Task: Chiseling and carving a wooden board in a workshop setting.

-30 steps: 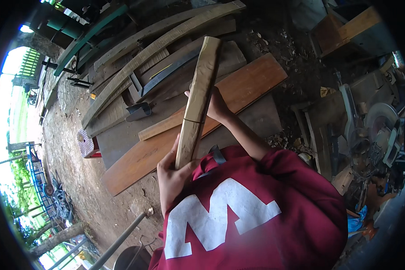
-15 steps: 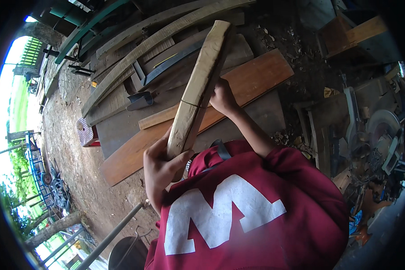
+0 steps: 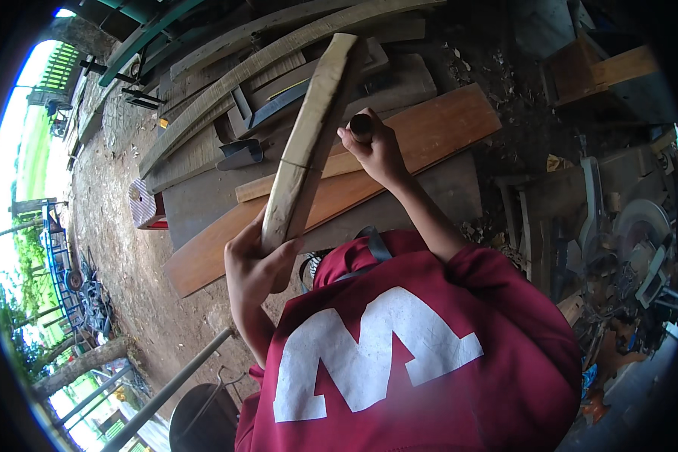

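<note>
A maroon shirt [image 3: 444, 392] fills the near side. The left hand [image 3: 255, 262] has its grip closed around the lower end of a tilted beam [image 3: 306, 143], which is raised and marked by a dark line across it. Just right of the beam, the right hand's [image 3: 383, 157] grip is clenched on a dark tube [image 3: 361, 126]. Beyond lie a reddish plank [image 3: 437, 129], then curved timbers [image 3: 226, 102]. Far left, outdoors, stands a blue frame [image 3: 59, 252].

Glare at left; dim right; rim bent, blackened
</note>
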`<act>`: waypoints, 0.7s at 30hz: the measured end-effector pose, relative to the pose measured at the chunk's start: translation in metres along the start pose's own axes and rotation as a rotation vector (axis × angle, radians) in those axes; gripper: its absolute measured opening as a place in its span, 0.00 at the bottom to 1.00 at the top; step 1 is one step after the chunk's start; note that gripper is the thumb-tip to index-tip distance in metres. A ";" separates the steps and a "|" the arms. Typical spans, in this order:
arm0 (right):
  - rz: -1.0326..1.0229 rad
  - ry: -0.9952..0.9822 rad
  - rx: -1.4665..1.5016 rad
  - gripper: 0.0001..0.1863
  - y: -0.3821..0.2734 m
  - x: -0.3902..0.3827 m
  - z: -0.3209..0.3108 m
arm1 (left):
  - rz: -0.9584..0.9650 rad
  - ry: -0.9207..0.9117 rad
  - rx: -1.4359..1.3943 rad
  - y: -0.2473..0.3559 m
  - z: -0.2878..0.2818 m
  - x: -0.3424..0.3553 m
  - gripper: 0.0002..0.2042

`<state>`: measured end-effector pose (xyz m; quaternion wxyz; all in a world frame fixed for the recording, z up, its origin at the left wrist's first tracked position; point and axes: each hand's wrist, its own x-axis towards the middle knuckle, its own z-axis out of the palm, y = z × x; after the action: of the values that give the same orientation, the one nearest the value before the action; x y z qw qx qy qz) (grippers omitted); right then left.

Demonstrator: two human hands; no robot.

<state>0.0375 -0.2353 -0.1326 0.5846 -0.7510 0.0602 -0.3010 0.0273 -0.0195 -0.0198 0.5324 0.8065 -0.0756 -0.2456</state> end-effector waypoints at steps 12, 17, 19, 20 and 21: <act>-0.212 -0.336 -0.188 0.14 0.003 -0.012 0.045 | -0.328 0.097 0.014 -0.116 -0.003 -0.023 0.24; -0.453 -0.483 -0.496 0.14 0.022 -0.047 0.086 | -0.308 0.081 0.007 -0.137 0.003 -0.024 0.25; -0.524 -0.512 -0.575 0.07 0.021 -0.051 0.089 | -0.335 0.085 -0.074 -0.141 0.005 -0.027 0.25; -0.526 -0.514 -0.576 0.07 0.022 -0.051 0.088 | -0.335 0.086 -0.077 -0.143 0.006 -0.027 0.25; -0.558 -0.429 -0.534 0.08 0.017 -0.048 0.086 | -0.342 0.096 -0.104 -0.145 0.006 -0.028 0.25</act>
<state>0.0481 -0.1471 -0.1784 0.2655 -0.9087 -0.1919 -0.2587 -0.0201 0.0476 -0.1432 0.5270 0.7897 0.1010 -0.2973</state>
